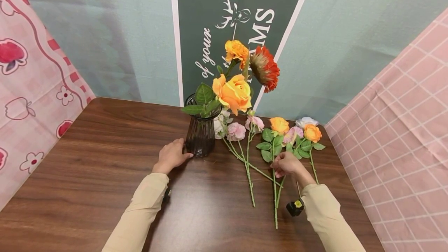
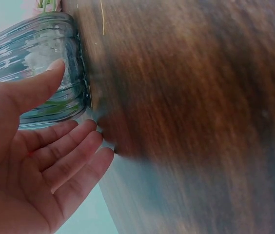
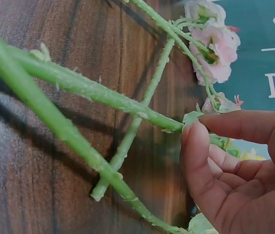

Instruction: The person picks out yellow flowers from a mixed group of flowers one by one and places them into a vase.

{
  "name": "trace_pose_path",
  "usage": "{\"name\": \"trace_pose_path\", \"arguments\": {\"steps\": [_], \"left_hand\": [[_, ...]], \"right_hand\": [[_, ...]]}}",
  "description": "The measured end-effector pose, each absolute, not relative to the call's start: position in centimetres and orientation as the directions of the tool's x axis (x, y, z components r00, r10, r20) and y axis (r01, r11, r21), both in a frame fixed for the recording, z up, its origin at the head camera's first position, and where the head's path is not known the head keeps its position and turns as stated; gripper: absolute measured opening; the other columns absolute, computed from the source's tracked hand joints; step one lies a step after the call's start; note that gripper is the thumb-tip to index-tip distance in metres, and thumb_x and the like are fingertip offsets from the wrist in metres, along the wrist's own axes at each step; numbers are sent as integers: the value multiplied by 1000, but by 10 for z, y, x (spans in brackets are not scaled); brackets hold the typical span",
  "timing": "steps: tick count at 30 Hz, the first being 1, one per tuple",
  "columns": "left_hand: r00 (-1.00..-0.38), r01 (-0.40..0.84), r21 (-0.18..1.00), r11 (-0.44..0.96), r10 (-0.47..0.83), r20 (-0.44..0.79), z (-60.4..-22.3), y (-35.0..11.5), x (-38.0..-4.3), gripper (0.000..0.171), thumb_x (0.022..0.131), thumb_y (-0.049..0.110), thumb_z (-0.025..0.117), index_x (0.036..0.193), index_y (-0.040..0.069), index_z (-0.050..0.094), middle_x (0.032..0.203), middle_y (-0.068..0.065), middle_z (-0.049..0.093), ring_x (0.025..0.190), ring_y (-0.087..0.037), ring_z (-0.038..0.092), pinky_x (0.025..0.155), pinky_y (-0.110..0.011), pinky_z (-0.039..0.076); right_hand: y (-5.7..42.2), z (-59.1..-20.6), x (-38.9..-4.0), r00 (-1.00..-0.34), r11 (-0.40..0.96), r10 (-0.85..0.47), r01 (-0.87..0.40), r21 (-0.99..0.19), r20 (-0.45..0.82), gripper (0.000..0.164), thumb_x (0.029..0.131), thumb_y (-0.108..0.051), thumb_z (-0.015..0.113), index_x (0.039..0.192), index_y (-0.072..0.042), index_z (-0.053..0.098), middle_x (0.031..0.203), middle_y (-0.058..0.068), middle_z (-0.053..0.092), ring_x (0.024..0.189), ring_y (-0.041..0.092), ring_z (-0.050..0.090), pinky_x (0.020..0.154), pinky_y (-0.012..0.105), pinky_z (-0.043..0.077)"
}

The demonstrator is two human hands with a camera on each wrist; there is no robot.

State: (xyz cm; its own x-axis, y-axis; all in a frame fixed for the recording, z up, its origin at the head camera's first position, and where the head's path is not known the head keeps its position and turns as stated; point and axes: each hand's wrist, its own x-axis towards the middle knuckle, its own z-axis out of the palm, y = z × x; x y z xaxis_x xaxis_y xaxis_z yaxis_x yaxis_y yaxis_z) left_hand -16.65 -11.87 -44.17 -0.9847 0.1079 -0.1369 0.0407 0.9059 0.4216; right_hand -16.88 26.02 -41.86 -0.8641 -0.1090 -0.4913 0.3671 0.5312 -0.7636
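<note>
A dark ribbed glass vase stands left of centre, holding a large yellow-orange rose, an orange carnation-like flower and a red-orange bloom. My left hand is at the vase's left side, fingers extended and the thumb reaching toward its base; the left wrist view shows the thumb over the glass. My right hand pinches the green stem of an orange rose between thumb and forefinger. Another stem runs beside it, below the hand in the right wrist view.
Pink flowers on long stems lie between the vase and my right hand. Farther right are a second orange rose and a pale bloom. Printed cloth hangs behind the wooden table and at both sides.
</note>
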Motion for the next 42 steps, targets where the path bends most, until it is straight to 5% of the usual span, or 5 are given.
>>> {"name": "trace_pose_path", "arguments": {"steps": [19, 42], "left_hand": [[-985, 39, 419, 907, 106, -136, -442, -119, -166, 69, 84, 36, 65, 132, -7, 40, 131, -24, 45, 112, -43, 47, 89, -53, 39], [-984, 43, 417, 908, 109, -138, -442, -119, -166, 68, 84, 36, 64, 132, -6, 41, 132, -24, 44, 113, -42, 46, 90, -52, 38]], "right_hand": [[258, -403, -170, -873, 500, -129, 352, -791, -471, 8, 83, 8, 52, 85, 15, 50, 79, 19, 57, 48, 15, 55, 51, 29, 52], [261, -390, -175, -879, 401, -127, 379, -834, -460, 13, 84, 7, 50, 92, 18, 49, 64, 12, 57, 50, 14, 59, 55, 28, 53]]}}
